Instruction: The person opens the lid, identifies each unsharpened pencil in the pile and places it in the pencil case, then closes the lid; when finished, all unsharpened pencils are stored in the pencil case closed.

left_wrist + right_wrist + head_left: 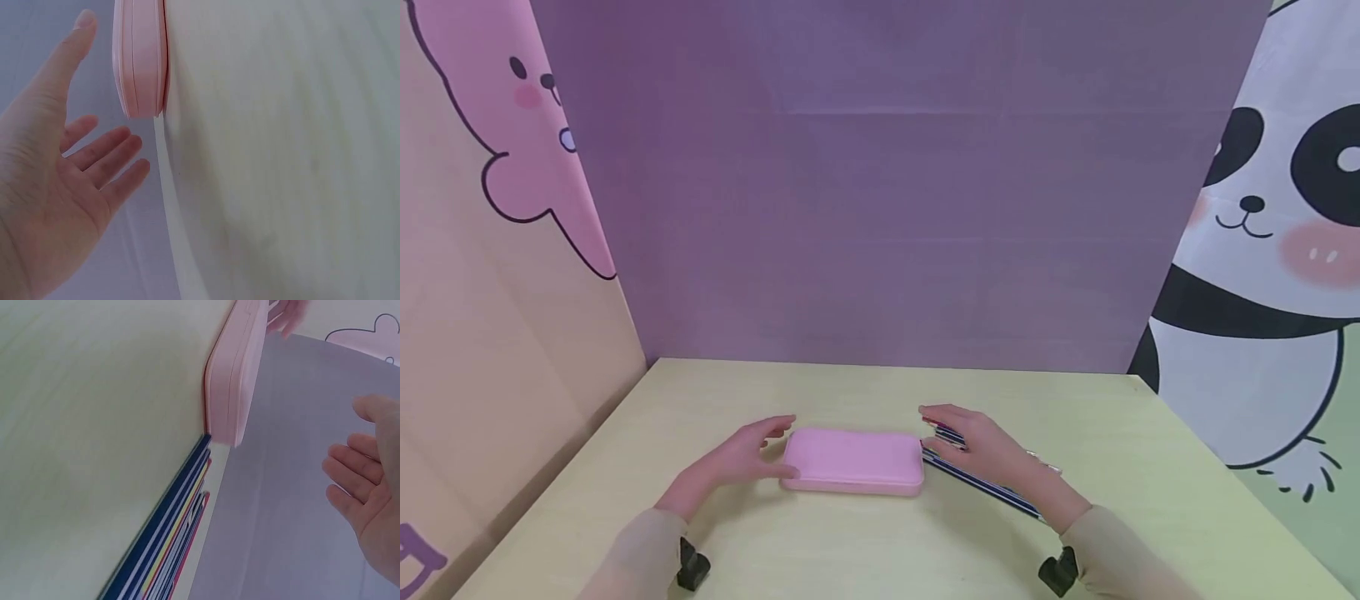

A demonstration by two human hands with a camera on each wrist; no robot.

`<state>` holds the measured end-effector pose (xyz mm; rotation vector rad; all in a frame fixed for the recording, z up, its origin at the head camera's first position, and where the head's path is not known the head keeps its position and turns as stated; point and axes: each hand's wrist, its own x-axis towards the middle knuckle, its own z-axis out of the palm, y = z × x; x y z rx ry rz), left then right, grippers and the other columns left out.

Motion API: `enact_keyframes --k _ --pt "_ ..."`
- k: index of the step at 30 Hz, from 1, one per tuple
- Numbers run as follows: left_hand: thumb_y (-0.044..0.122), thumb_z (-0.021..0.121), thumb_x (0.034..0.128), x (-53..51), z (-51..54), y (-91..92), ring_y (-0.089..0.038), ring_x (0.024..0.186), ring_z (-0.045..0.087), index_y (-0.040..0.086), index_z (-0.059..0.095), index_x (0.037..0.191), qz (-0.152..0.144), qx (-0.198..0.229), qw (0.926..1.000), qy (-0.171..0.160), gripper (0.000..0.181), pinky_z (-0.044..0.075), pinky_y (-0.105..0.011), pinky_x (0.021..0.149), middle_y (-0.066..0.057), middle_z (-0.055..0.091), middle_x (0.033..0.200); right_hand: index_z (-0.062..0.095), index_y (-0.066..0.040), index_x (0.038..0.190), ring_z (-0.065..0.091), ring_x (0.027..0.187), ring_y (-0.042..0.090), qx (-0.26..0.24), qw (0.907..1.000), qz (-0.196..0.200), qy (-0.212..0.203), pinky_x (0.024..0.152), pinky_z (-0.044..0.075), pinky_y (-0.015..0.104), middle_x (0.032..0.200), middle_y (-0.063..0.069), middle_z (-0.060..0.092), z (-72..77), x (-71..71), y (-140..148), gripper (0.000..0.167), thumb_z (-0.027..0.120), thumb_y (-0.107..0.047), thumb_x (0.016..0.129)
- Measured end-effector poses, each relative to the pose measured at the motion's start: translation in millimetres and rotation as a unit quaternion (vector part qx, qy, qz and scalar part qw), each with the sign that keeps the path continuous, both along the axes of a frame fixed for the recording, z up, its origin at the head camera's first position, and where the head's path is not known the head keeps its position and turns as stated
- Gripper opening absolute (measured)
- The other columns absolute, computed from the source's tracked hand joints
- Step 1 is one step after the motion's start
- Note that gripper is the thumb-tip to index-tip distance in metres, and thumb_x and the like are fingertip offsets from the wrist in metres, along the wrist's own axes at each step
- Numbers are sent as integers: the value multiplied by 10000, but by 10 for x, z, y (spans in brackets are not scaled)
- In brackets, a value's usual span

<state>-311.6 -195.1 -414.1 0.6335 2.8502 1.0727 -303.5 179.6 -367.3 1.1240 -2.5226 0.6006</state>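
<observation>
A pink pencil case with rounded corners lies flat on the table. My left hand is at its left end, fingers spread, the thumb by the near corner; whether it touches is hard to tell. In the left wrist view a gap separates the open left hand from the case. Over several striped pencils to the right of the case hovers my right hand, its fingers loose and holding nothing. It partly covers the pencils in the head view; the right wrist view shows dark, yellow and red ones.
The pale wooden table ends at the back against a purple cloth. A wall with a pink cartoon figure stands at left, and one with a panda at right. Both wrists carry small black devices.
</observation>
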Motion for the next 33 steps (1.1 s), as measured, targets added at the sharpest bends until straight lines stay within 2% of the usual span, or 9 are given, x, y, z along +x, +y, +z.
enact_keyframes --k 6,11,16,22,26,30,33 --pt "372 794 730 -8 -1 20 -343 1264 461 16 354 1421 -206 -36 9998 22 893 391 -503 1053 -158 476 1396 549 -86 1299 584 1160 216 -36 9998 134 -153 921 524 377 1294 65 587 -1 2 -191 442 609 -297 915" --pt "299 819 713 -13 -18 36 -356 1279 441 -2 343 1422 -275 95 9993 -214 905 336 -546 1078 -169 480 1385 551 -90 1300 558 1194 238 119 9988 148 -445 969 491 410 1292 70 588 -28 -9 -327 425 623 -237 907" --pt "296 846 676 -25 -51 45 -369 1297 412 -6 313 1433 -337 155 9987 -339 975 280 -567 1102 -185 455 1399 555 -64 1291 572 1161 232 232 9961 205 -828 971 479 422 1277 73 600 -102 -26 -395 389 592 -186 923" --pt "274 845 679 -37 -95 42 -380 1298 410 -39 273 1441 -393 132 9985 -355 1002 276 -571 1102 -210 429 1415 595 -23 1237 584 1140 225 365 9937 362 -991 947 497 394 1226 83 634 -232 -47 -409 340 569 -180 936" --pt "245 830 703 -29 -105 56 -376 1296 419 -45 278 1439 -314 23 9989 -355 964 300 -547 1099 -216 426 1418 620 -32 1205 608 1098 206 357 9942 407 -927 930 514 363 1179 78 660 -281 -60 -409 339 580 -229 931" --pt "247 821 714 -19 -95 90 -371 1294 427 -42 293 1435 -261 -103 9990 -347 939 317 -533 1095 -211 426 1422 639 -20 1164 628 1067 224 346 9953 602 -681 918 524 367 1136 97 678 -305 -71 -403 318 593 -225 926" --pt "258 815 722 -23 -91 112 -360 1298 427 -35 300 1435 -267 -162 9989 -353 926 324 -524 1095 -198 425 1425 644 -3 1148 626 1076 249 332 9947 720 -648 926 519 392 1132 115 677 -310 -74 -404 321 589 -231 929"
